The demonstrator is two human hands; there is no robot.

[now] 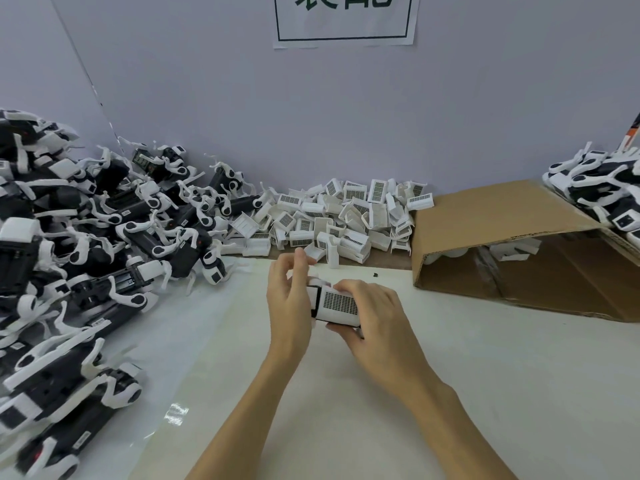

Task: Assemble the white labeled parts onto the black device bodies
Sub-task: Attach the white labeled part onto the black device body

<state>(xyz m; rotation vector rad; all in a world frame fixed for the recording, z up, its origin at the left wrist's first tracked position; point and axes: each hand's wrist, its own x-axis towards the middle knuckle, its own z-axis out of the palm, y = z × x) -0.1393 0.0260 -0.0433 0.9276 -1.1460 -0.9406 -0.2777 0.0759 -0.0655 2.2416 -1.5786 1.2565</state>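
White plastic labeled part (337, 304) sits on black device body (314, 301), held above counter (450, 393) middle. Right hand (377, 320) grips the pair; left hand (289, 299) steadies far end, fingers partly curled. Seating looks underway. Unfinished black-and-white bodies (86, 244) heaped along left edge, loose white parts (332, 220) at back edge, finished units (602, 192) on brown cardboard box (502, 216) right. Grid print unreadable; paper wall sign (344, 19) cropped, green characters.

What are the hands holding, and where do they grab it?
Both hold one device. The right hand grips the white labeled part at its right end; the left hand holds the black device body at the left end.
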